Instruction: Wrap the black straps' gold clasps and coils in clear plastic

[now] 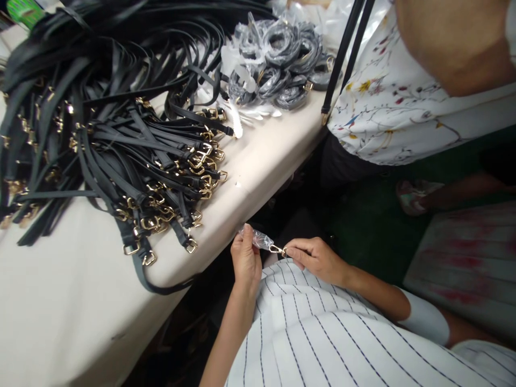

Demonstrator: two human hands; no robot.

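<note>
In front of the striped garment, my left hand is closed on a small piece of clear plastic wrap, thumb on top. A gold clasp joins the right end of the wrap. My right hand pinches the strap end at this clasp between thumb and fingers; most of the strap is hidden. Beyond my hands, many black straps with gold buckles lie heaped on the pale table. Coiled straps in clear plastic are piled at the table's far side.
The pale table has its edge running diagonally beside my hands. At the upper right stands a person in a flowered top, with black straps hanging alongside. A green object is at the top left corner.
</note>
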